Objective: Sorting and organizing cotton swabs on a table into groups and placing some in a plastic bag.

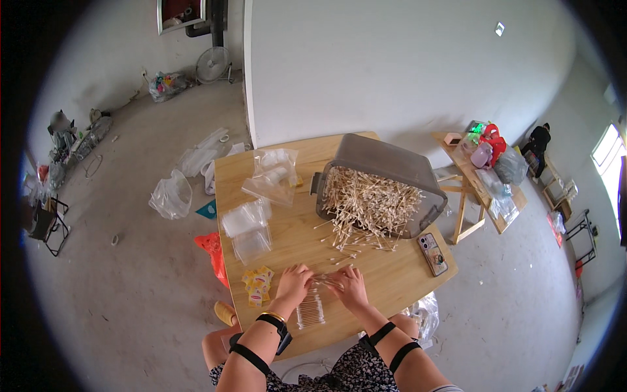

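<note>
My left hand and my right hand meet near the table's front edge, fingers closed on a few cotton swabs held between them. Their fingertips partly hide these swabs. Just below lies a neat row of cotton swabs, side by side on the wood. Yellow-and-white printed slips are scattered left of my left hand. Beyond my hands, a grey plastic bin rests on its side with a large heap of loose cotton swabs spilling from its mouth onto the table.
Clear plastic bags lie in a stack on the table's left, with another bag behind. A phone rests at the right edge of the wooden table. A side table bears bags and a red item. Plastic bags litter the floor.
</note>
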Available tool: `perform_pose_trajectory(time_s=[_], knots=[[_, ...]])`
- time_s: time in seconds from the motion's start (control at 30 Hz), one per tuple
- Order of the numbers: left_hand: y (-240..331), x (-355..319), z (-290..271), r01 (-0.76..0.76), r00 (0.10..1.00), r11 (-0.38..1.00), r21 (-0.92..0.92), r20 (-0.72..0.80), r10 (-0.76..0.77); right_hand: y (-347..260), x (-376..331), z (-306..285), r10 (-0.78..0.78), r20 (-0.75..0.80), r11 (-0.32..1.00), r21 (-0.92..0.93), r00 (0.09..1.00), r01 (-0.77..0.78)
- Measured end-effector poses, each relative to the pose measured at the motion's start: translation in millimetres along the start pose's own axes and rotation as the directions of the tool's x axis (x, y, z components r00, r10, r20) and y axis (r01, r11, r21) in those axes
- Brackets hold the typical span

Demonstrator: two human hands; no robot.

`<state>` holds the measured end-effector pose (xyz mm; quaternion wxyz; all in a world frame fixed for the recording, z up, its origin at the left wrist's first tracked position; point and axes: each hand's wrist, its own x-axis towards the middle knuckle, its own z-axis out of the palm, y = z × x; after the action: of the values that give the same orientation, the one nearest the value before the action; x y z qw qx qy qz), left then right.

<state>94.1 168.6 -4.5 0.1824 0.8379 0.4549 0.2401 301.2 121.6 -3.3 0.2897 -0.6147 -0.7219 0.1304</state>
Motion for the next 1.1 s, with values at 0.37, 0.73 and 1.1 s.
perform_pose_trajectory(time_s=[0.37, 0.73, 1.1], knots=[[-8, -19, 0, 0.004, 0.984, 1.0, 0.031, -0.176, 0.002, 24, -12, -8, -0.013, -0.071, 1.0, 0.02, 0.997, 0.015], [1, -30, 1, 0.014, 0.985, 0.999, 0.043, -0.171, -0.006, 9, 20, 16, 0.01, -0.196, 1.0, -0.017, 0.981, -0.014], [9, -39, -8, 0.144, 0.98, 0.985, 0.091, -0.151, -0.129, -22, 27, 40, -0.076, -0.054, 0.996, 0.037, 0.996, 0.078]])
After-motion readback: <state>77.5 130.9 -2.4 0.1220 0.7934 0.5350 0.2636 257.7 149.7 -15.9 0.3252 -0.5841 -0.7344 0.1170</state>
